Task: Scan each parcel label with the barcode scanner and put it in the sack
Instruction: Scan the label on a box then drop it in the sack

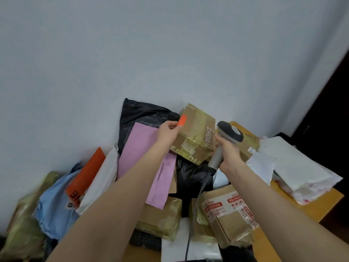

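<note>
Far left of the taped cardboard box point(196, 133), and lower, a parcel wrapped in yellowish tape point(24, 214) is seen at the edge of the pile. Nearer to the box, a light blue bag point(54, 203), an orange mailer point(85, 176) and a white mailer point(102, 180) are laid side by side, overlapping. Just left of the box and below it, a pink mailer point(139, 157) is leaned over a black plastic bag point(143, 114), which is propped against the grey wall point(132, 53) behind the box's left side.

The box itself is held up above the pile, tilted, by the left hand point(168, 133). Its fingers point(171, 127) are curled round the box's left edge, right beside an orange sticker point(181, 120) at that corner. The letters ZHUAN are printed on the box's tape.

Just right of the box, a grey barcode scanner point(229, 132) is gripped by the right hand point(228, 154), whose fingers point(221, 142) are clenched round the handle. The scanner's dark head is close to the box's right edge; whether they touch cannot be told. A grey cable point(194, 214) is led from the handle down below the box.

Below and right of the box, a brown carton point(228, 214) sealed with red-and-white printed tape is laid on the pile. Further right of the box, white mailers point(294, 163) are stacked on the wooden desk point(319, 207).
</note>
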Tool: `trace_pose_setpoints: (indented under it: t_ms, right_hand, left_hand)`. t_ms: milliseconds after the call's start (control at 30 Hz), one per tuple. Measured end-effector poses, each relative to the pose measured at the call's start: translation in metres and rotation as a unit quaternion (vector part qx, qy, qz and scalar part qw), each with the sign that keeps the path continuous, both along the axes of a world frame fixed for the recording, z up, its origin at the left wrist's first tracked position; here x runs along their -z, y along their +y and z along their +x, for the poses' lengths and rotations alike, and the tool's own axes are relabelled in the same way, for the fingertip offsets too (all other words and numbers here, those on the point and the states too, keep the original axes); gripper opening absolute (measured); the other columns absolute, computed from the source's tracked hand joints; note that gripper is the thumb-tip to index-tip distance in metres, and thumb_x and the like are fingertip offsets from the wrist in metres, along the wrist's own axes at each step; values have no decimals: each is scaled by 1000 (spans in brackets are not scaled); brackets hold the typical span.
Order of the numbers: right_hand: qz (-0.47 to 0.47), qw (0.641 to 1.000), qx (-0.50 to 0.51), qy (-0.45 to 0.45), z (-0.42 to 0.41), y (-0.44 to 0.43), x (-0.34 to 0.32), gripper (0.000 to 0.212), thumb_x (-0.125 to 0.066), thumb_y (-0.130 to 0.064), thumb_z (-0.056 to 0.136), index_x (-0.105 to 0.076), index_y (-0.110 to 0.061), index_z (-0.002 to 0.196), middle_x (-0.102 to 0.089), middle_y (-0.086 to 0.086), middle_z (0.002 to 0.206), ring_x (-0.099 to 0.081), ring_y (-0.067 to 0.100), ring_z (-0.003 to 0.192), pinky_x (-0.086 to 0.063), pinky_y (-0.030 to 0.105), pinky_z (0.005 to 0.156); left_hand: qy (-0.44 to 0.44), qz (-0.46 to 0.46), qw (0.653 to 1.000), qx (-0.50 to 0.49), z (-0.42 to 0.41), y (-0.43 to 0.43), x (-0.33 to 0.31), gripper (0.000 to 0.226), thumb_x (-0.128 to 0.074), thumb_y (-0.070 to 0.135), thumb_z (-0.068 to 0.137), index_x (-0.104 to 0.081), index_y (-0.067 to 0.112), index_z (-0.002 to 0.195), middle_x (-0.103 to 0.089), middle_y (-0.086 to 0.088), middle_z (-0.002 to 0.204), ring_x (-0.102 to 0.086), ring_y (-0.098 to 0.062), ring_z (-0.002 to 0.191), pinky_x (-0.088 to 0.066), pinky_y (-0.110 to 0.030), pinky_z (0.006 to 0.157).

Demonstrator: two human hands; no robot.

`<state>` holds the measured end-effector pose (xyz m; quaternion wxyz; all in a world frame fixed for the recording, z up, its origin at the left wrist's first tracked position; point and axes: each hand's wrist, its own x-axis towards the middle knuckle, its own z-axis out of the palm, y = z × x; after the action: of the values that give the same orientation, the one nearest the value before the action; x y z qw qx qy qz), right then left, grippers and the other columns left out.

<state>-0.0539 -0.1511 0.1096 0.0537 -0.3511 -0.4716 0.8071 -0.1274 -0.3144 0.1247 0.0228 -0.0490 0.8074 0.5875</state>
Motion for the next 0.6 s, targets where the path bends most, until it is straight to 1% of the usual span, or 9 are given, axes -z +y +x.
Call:
trace_pose_setpoints:
  t_ms: [67, 133, 167, 233, 300, 333, 433, 533, 600]
  right_hand:
    - [-29, 999, -1, 21, 13, 0, -8, 37, -74, -13, 84, -59, -7, 117, -63, 4, 95, -60, 17, 86, -50, 36, 96]
    - [-45, 998, -27, 39, 25, -3, -12, 39, -72, -15, 87, -59, -6, 123, -65, 6, 101, -62, 15, 84, -52, 33, 89]
    - [-52, 997, -45, 42, 32, -6, -13, 39, -70, -16, 89, -59, -6, 125, -65, 8, 106, -63, 15, 84, -53, 32, 86]
    - [-84, 993, -69, 38, 46, -11, -15, 35, -68, -16, 90, -61, -5, 123, -68, 11, 107, -64, 16, 76, -57, 28, 72]
    - [-120, 988, -94, 32, 59, -14, -13, 32, -69, -18, 90, -63, -5, 119, -69, 14, 110, -65, 17, 72, -57, 23, 58]
    - [-125, 986, -111, 28, 66, -16, -11, 30, -68, -19, 90, -65, -6, 116, -69, 16, 111, -65, 19, 75, -57, 24, 58]
    - [-130, 984, -119, 9, 76, -19, 0, 22, -67, -22, 91, -63, -8, 106, -67, 16, 110, -65, 25, 89, -55, 32, 72]
    - [-151, 982, -101, -42, 75, -16, 12, 28, -72, -26, 87, -59, -8, 105, -62, 18, 120, -64, 31, 102, -56, 39, 86]
    - [-178, 978, -89, -61, 73, -16, 18, 36, -73, -25, 86, -57, -7, 114, -60, 20, 122, -65, 32, 99, -58, 36, 76]
  left_hand:
    - [-5, 35, 999, -18, 12, -8, -10, 30, -66, 20, 90, -62, 10, 118, -63, -2, 113, -56, -14, 103, -44, -26, 89]
    - [-21, 46, 998, -31, 26, -17, -17, 37, -64, 18, 90, -57, 12, 126, -61, -2, 120, -57, -15, 105, -46, -28, 91]
    - [-32, 46, 998, -38, 34, -23, -18, 40, -61, 15, 91, -54, 13, 131, -59, -2, 122, -57, -14, 103, -46, -27, 87]
    - [-45, 61, 995, -60, 57, -38, -22, 41, -56, 10, 92, -52, 14, 132, -58, -3, 120, -57, -11, 93, -46, -25, 76]
    - [-54, 65, 993, -82, 81, -56, -21, 40, -53, 7, 92, -54, 15, 131, -60, -7, 117, -57, -13, 91, -48, -27, 76]
    - [-60, 52, 993, -88, 93, -65, -19, 41, -51, 6, 92, -54, 14, 132, -60, -9, 117, -57, -15, 93, -48, -28, 77]
    - [-106, 7, 991, -83, 118, -77, -3, 44, -49, 5, 94, -49, 11, 137, -57, -11, 125, -56, -19, 100, -49, -29, 79]
    - [-148, -52, 987, -40, 122, -68, 8, 53, -56, 27, 96, -40, 9, 143, -54, -12, 129, -53, -20, 103, -48, -34, 80]
    - [-134, -91, 987, -16, 114, -61, 12, 58, -57, 36, 95, -39, 7, 142, -51, -11, 135, -51, -20, 105, -44, -32, 81]
